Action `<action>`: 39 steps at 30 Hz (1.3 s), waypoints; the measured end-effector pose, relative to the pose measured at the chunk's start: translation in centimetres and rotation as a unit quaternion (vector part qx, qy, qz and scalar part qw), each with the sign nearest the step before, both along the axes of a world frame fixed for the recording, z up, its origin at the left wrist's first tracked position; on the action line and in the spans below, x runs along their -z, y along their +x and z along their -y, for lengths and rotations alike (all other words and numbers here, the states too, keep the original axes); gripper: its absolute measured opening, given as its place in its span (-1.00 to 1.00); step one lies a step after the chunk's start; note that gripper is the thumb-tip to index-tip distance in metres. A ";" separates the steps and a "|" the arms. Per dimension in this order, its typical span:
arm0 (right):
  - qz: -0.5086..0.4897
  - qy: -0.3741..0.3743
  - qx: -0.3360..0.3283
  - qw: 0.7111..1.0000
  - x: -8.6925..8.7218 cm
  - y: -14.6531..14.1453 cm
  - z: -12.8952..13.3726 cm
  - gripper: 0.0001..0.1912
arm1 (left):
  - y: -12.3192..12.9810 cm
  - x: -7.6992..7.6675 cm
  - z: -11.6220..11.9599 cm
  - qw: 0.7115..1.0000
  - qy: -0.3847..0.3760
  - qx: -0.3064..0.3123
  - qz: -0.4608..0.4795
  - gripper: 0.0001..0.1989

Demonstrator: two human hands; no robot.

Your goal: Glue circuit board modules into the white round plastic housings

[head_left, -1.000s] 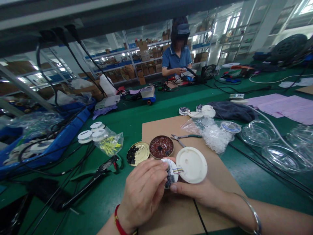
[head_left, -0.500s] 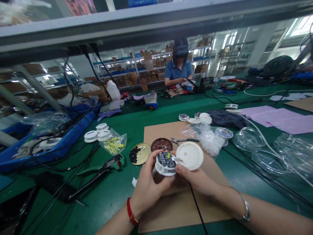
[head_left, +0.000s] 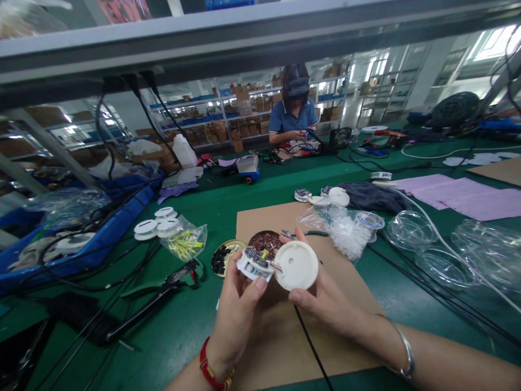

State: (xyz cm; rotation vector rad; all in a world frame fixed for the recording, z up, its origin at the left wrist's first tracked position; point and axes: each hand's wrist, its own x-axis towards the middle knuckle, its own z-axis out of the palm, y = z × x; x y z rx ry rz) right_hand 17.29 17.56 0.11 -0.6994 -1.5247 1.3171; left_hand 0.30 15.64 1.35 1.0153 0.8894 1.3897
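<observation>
Above the cardboard (head_left: 345, 304) I have one half of the work in each hand. My left hand (head_left: 240, 304) is curled around a small white case (head_left: 255, 263), thumb on its near side, so it is full. It seems to me I grip the case by its side to keep clear of the circuit board on top. My right hand (head_left: 321, 296) is full too: it cups a white lid (head_left: 299, 266), thumb at the near rim and fingertips showing past the far one. Thin wires (head_left: 275, 266) run between case and lid, which is probably why I hold the two so near each other, with slack rather than pull.

The lid is a shallow, matte disc, likely plastic, its rim slightly raised and a small dent near the middle; the case is tilted, its side broken up by gaps.

On the cardboard, a round tin (head_left: 262, 240) holds reddish-brown grainy stuff, with the pliers (head_left: 313, 233) lying beyond my right hand. At the cardboard's left edge sits a shiny gold tin (head_left: 230, 252) with black bits in it, perhaps put there for easy reach. A crinkled clear bag of white pieces (head_left: 350, 236) rests by its right edge; left of the cardboard, a bag of yellow pieces (head_left: 185, 241) lies on the smooth green tabletop (head_left: 195, 315).
</observation>
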 end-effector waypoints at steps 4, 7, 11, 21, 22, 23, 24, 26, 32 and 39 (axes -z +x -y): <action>-0.010 0.058 0.003 0.998 -0.1 0.0 0.2 0.11 | 0.3 -0.1 0.1 1.000 -0.013 0.010 0.019 -0.51; -0.049 0.047 0.008 0.998 -0.3 0.1 0.2 0.01 | 0.1 0.1 0.3 1.000 0.004 0.019 -0.009 -0.48; -0.123 -0.062 -0.015 0.990 -0.5 -0.1 -0.3 -0.10 | -0.4 -0.1 0.3 0.998 0.049 0.012 -0.047 -0.42; -0.125 -0.209 -0.006 0.970 -2.2 0.2 -0.9 -0.24 | -0.4 -0.8 -0.8 0.995 0.005 0.006 -0.101 -0.53; -0.120 -0.195 -0.013 0.973 -2.2 0.3 -0.8 -0.21 | -0.3 -0.9 -0.7 0.992 0.015 0.000 -0.122 -0.53; -0.117 -0.182 -0.022 0.976 -2.2 0.4 -0.8 -0.17 | -0.1 -1.0 -0.6 0.989 0.029 -0.007 -0.144 -0.53; -0.112 -0.175 -0.031 0.978 -2.1 0.5 -0.7 -0.13 | 0.2 -1.1 -0.5 0.985 0.045 -0.014 -0.163 -0.53; -0.095 -0.164 -0.038 0.981 -1.9 0.5 -0.4 -0.07 | 0.6 -1.3 -0.2 0.978 0.078 -0.026 -0.192 -0.53; 0.007 0.002 0.052 0.999 -0.5 -0.1 0.1 -0.17 | 1.2 -1.1 0.9 0.953 0.162 -0.058 -0.249 -0.50; 0.053 0.083 0.090 0.991 0.7 -0.4 0.6 -0.35 | 0.2 0.2 1.5 0.926 0.196 -0.057 -0.317 -0.40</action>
